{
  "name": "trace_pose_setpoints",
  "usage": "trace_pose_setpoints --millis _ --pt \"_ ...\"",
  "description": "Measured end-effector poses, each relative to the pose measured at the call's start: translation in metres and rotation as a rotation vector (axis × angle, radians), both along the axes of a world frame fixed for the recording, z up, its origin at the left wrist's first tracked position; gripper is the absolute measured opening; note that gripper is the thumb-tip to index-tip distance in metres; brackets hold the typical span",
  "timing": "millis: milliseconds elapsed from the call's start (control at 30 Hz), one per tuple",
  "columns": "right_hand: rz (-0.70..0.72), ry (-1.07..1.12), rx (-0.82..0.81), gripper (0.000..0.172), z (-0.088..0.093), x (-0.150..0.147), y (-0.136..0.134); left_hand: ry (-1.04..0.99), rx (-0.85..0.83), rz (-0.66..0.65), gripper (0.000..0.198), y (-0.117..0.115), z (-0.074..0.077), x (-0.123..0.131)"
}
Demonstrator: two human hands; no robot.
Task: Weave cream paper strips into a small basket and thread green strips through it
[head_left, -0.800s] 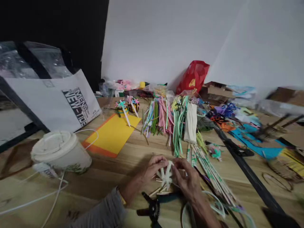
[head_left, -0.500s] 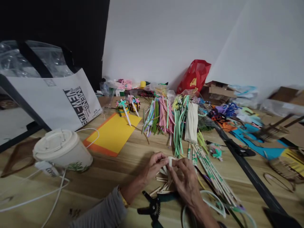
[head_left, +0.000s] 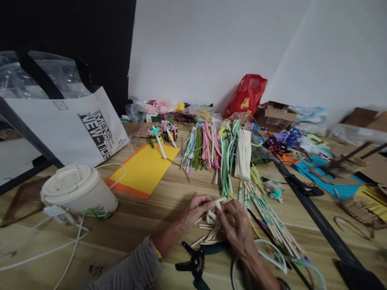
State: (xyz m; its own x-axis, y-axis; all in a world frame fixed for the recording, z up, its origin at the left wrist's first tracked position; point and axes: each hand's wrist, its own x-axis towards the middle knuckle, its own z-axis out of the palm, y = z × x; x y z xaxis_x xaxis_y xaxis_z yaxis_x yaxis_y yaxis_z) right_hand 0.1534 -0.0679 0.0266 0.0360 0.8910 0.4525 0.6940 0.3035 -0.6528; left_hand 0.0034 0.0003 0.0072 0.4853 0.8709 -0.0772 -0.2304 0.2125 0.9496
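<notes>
My left hand [head_left: 198, 209] and my right hand [head_left: 237, 219] meet over the wooden table, both pinching one soft white strip [head_left: 218, 204]. The strip is bent between the fingertips, and part of it loops down below them. It resembles the cream-white fuzzy strips [head_left: 243, 155] bundled further back, though its exact kind is hard to make out. Beneath the hands lie several short cut wooden sticks [head_left: 208, 233]. A pair of dark-handled pruning shears [head_left: 196, 262] rests just in front of them, partly hidden by my right forearm.
Bundles of coloured fuzzy strips [head_left: 208, 143] lie behind the hands, with long bamboo sticks [head_left: 272, 219] to the right. Left are yellow card [head_left: 145, 165], a lidded white container [head_left: 78, 191], white cables and a large bag [head_left: 66, 125]. A red bag [head_left: 246, 96] stands at the back.
The white strip has been turned between my fingers; one end now points up to the right and a loop hangs lower. Both hands stay in nearly the same place.
</notes>
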Motion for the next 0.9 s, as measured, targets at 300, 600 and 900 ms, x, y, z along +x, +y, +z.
trace_pose_setpoints --millis 300,600,900 --pt "-0.02 -0.047 -0.009 0.023 0.0 0.004 0.001 -0.028 0.004 -0.077 0.033 -0.001 0.011 -0.003" --pt "-0.005 -0.061 -0.023 0.026 0.005 0.003 0.0 -0.097 -0.021 -0.028 0.03 0.001 0.002 -0.001" --pt "0.001 -0.078 -0.001 0.024 0.002 0.003 0.001 -0.089 -0.144 -0.062 0.031 0.002 -0.002 -0.001"
